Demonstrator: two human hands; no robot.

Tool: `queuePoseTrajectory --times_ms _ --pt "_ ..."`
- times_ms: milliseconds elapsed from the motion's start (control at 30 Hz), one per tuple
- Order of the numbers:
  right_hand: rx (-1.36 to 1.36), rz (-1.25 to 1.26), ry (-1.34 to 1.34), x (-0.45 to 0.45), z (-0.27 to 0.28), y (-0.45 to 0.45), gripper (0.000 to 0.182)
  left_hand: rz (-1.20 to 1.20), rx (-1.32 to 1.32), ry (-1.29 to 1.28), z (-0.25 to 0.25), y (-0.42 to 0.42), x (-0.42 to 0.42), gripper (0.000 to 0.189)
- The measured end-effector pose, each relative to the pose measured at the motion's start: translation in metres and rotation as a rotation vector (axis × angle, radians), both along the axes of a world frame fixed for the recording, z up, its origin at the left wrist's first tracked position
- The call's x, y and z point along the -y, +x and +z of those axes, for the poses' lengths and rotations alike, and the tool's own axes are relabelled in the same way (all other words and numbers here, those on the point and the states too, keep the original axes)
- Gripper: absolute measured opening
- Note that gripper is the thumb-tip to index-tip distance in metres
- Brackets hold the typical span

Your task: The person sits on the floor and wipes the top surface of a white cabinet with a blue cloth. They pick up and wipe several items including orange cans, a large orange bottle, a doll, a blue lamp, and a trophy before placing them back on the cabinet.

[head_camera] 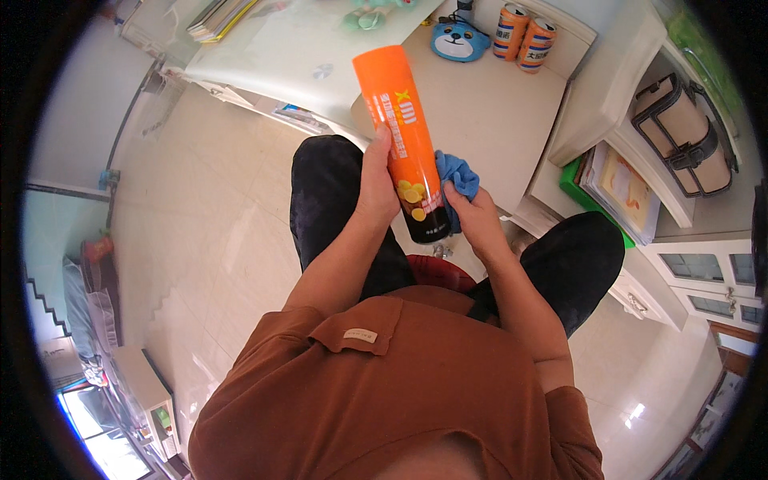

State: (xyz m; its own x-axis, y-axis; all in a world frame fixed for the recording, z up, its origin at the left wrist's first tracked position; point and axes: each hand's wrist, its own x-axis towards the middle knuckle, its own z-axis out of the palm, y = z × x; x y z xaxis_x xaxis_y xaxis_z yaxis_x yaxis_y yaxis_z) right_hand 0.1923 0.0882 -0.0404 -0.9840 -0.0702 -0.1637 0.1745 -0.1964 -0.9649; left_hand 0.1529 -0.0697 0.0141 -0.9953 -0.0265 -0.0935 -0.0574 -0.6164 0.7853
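An orange spray can with a black base and lemon pictures is held up over my lap, its capped end pointing away from me and a little left. My left hand grips the can along its left side, thumb on the front and the other fingers hidden behind. In my right hand is a crumpled blue cloth, pinched under the thumb beside the can's lower right side. Whether the cloth presses on the can is hard to tell.
Beyond the can stretches a pale desk. On it are a blue bear-faced pouch, two orange drink cans and a stack of books. To the right, shelves hold a beige bag and a green file box with papers.
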Motion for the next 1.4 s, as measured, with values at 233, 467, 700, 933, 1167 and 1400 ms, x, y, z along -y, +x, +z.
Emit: queuePoseTrajectory --times_ms 233,467,700,933,1167,1400 --pt "0.336 0.188 -0.303 -0.008 -0.016 0.005 0.048 0.109 -0.209 -0.148 -0.011 -0.012 0.02 0.048" --pt "0.553 0.056 -0.833 0.009 -0.01 0.01 0.052 0.169 -0.333 -0.356 -0.014 0.003 0.011 0.042" --pt "0.455 -0.17 -0.786 -0.018 -0.037 -0.008 0.045 -0.286 -0.338 -0.565 -0.013 0.009 -0.002 0.063" --pt "0.24 -0.427 -0.453 -0.03 -0.024 -0.012 0.035 -0.363 -0.314 -0.773 0.005 0.004 -0.024 0.075" --pt "0.23 -0.694 -0.479 -0.049 -0.017 -0.019 0.031 -0.239 -0.463 -0.759 0.006 -0.058 -0.072 0.077" --pt "0.352 -0.535 -0.568 -0.048 -0.032 -0.025 0.029 -0.206 -0.479 -0.852 -0.014 -0.14 -0.145 0.083"
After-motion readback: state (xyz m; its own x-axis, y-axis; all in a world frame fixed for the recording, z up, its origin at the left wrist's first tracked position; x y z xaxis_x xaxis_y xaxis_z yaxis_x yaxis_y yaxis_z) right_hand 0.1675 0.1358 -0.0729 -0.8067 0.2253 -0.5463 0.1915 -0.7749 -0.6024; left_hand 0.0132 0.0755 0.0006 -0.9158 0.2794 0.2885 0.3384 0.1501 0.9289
